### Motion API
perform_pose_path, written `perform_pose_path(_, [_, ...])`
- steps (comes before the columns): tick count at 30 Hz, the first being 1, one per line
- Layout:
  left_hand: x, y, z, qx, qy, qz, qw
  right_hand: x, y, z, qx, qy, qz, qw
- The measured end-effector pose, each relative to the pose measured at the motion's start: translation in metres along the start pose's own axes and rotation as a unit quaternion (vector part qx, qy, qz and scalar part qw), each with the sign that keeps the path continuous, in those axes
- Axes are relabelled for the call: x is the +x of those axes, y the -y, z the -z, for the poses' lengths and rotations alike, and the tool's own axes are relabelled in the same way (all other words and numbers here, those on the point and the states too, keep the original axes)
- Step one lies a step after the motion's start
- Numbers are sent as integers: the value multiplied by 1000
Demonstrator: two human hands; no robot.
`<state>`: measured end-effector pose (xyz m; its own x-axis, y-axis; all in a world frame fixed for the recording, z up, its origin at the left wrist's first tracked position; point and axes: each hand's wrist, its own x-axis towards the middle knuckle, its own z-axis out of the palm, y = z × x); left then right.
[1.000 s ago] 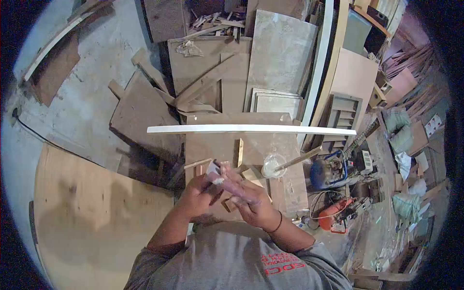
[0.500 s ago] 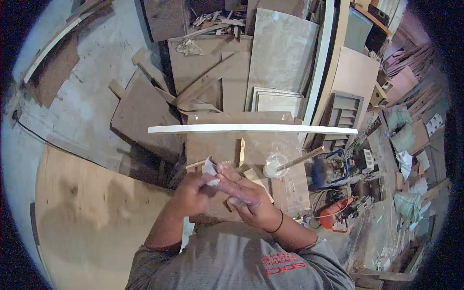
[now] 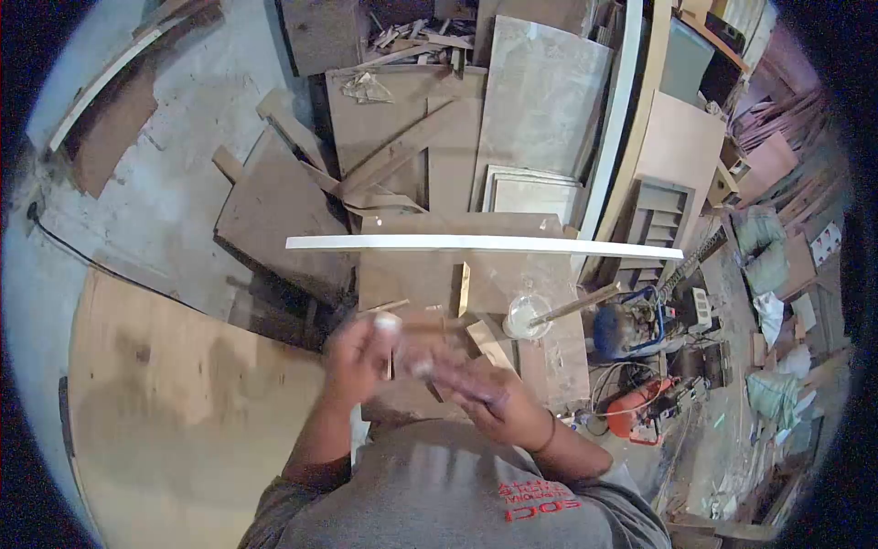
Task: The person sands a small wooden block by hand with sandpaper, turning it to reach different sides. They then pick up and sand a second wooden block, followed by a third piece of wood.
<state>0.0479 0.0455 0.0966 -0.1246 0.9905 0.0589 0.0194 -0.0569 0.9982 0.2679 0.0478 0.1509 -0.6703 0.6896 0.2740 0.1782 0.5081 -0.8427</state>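
My left hand point(image 3: 352, 361), smeared by motion, is closed around a small object with a white end point(image 3: 388, 322); its kind is too blurred to name. To its right, my right hand point(image 3: 512, 407) grips a long reddish-brown piece point(image 3: 462, 380) that looks like a rolled or folded sheet, with a whitish patch at its left end. Both hands are above the near part of the worktable point(image 3: 421, 274). Just beyond the right hand stands a clear tub point(image 3: 526, 316) of whitish stuff with a wooden stick point(image 3: 581, 302) leaning out of it.
A long white strip point(image 3: 485, 244) lies across the table's far part. Small wood offcuts point(image 3: 464, 288) lie nearer. Boards point(image 3: 540, 101) lean behind. A plywood sheet point(image 3: 183, 412) is at left; a blue machine point(image 3: 626, 325) and an orange tank point(image 3: 637, 409) stand at right.
My left hand has drawn apart from the reddish-brown piece, leftward, with the white-ended object in it. My right hand still holds the piece, slightly further right and lower. The view has shifted slightly.
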Motion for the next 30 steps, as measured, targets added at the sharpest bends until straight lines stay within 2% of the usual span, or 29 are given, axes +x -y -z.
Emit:
perform_pose_path(1, [0, -37, 11, 71, 5, 29, 997, -9, 0, 5, 29, 24, -9, 999])
perform_pose_path(2, [-3, -45, 13, 51, 16, 12, 999, -14, 0, 5, 58, 49, -20, 997])
perform_pose_path(3, [-8, -48, 13, 29, 26, -3, 999, -15, 1, 1, 99, -32, -33, 994])
perform_pose_path(4, [-11, -45, 9, 26, 45, -63, 997, -17, 2, -4, 139, -112, -49, 983])
perform_pose_path(5, [-12, -43, 3, 25, 67, -125, 990, -18, 3, -6, 159, -159, -48, 973])
perform_pose_path(6, [-16, -45, -1, -1, 86, -124, 989, -18, 3, -9, 177, -207, -45, 961])
perform_pose_path(8, [-15, -45, -1, 37, 115, -180, 976, -14, 5, -14, 180, -240, -8, 954])
perform_pose_path(10, [-17, -52, -4, 71, 136, -211, 965, -3, 10, -8, 83, -208, 68, 972])
perform_pose_path(13, [-23, -54, -10, 134, 114, -297, 938, 7, 7, -12, -132, -79, 181, 971])
perform_pose_path(14, [-27, -53, -10, 163, 92, -316, 930, 12, 11, -13, -155, -80, 165, 971])
perform_pose_path(17, [-24, -45, -4, 149, 104, -294, 938, 18, 24, -16, -223, -73, 129, 964])
perform_pose_path(20, [-32, -47, -1, -54, 31, -133, 989, 7, 24, -22, -276, -28, 129, 952])
perform_pose_path(22, [-27, -42, 23, -188, 25, -66, 980, -8, 17, -29, -301, 27, 136, 944])
perform_pose_path(23, [-25, -40, 33, -252, 22, -32, 967, -13, 10, -34, -222, -25, 108, 969])
perform_pose_path(24, [-23, -38, 32, -275, 43, -52, 959, -16, 4, -39, -142, -74, 78, 984])
perform_pose_path(26, [-28, -38, 29, -404, 102, 42, 908, -15, 7, -46, 24, -205, 32, 978])
perform_pose_path(27, [-29, -39, 28, -465, 132, 86, 871, -11, 12, -47, 11, -236, 37, 971])
perform_pose_path(29, [-32, -40, 26, -464, 183, 146, 854, -7, 18, -49, -13, -305, 47, 951])
perform_pose_path(30, [-34, -45, 21, -457, 171, 162, 858, -6, 20, -49, -36, -294, 45, 954])
